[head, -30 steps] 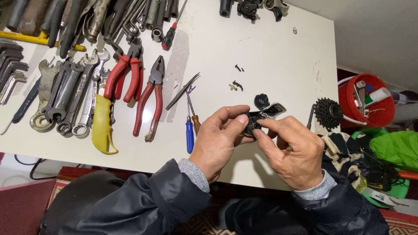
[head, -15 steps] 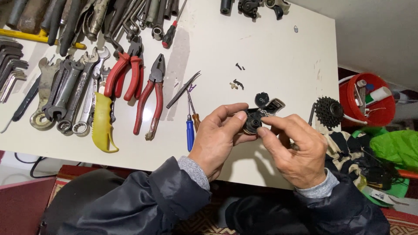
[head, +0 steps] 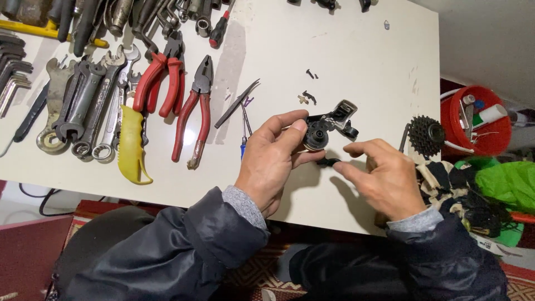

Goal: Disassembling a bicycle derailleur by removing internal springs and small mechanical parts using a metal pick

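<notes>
Head view: the left hand (head: 273,161) pinches a black bicycle derailleur (head: 326,131) just above the white table (head: 356,61), right of the red-handled pliers (head: 192,114). The right hand (head: 384,178) nips a small black part (head: 327,162) just below it. Step judged: fitting; alignment needed. Derailleur: glossy, angular.
</notes>
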